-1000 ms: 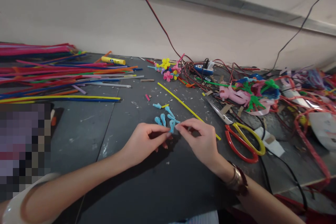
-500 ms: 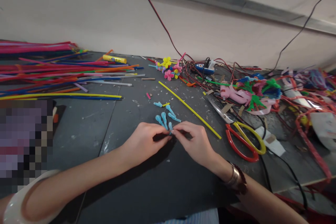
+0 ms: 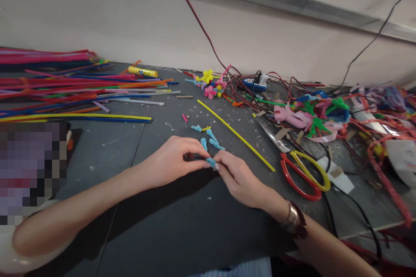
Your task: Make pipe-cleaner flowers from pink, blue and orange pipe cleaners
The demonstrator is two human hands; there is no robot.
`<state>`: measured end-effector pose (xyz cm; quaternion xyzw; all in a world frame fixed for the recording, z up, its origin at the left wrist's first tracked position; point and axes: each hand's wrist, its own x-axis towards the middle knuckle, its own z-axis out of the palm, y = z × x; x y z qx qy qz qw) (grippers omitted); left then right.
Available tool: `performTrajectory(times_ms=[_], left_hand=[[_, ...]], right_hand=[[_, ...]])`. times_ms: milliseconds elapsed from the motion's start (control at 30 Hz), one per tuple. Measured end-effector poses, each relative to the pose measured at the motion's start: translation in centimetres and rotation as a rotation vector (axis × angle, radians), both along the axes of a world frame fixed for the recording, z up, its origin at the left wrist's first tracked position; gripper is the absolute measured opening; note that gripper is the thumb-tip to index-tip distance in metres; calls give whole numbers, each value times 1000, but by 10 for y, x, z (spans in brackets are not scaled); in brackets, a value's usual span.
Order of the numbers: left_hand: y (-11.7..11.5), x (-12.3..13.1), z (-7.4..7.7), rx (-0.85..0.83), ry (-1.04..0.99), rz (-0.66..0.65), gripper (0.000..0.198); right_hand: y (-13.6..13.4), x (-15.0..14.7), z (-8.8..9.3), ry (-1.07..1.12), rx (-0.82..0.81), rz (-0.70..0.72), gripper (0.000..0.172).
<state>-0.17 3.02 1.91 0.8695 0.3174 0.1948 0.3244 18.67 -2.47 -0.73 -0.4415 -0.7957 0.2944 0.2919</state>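
The light-blue pipe-cleaner piece (image 3: pixel 212 163) is located mid-table, low over the dark table (image 3: pixel 182 233), and is pinched from both sides. The left hand (image 3: pixel 172 161) grips its left end between thumb and fingertips; the right hand (image 3: pixel 239 177) grips its right end likewise. Further light-blue loops (image 3: pixel 212 137) lie just behind the hands. A straight yellow pipe cleaner (image 3: pixel 237 136) runs diagonally beside them. Red-and-yellow scissors (image 3: pixel 303 173) lie right of the right hand. A multicoloured pipe-cleaner pile (image 3: pixel 65 91) occupies the far left.
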Motion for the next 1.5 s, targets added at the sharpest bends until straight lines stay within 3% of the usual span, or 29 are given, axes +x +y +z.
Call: performTrajectory(times_ms=[200,433,700,900,1067,1300,1367,1433,1500], left_hand=[[1,0,2,-106,-6,26,18],[2,2,2,-401,7,82,23],[5,2,1,-596,-36,42,26],[3,4,-1,-602,-78,107,26],[2,5,-5,-615,-79,89,28],[1,4,-2,-744,-116,88,23],[1,5,0,-789,-149,127,23],[1,5,0,-836,-178,171,22],[-1,6,-1,-882,-204,201,21]], right_hand=[[1,1,1,15,50,9,9],[3,3,2,56,106,-15,16],[4,4,5,107,-55,-1,24],[6,4,4,102,36,-94,14],[3,3,6,114,53,-83,15],[2,3,5,192,-120,-88,19],[3,3,4,178,-25,-127,17],[4,5,2,128,188,-150,11],[4,8,0,81,394,-111,17]])
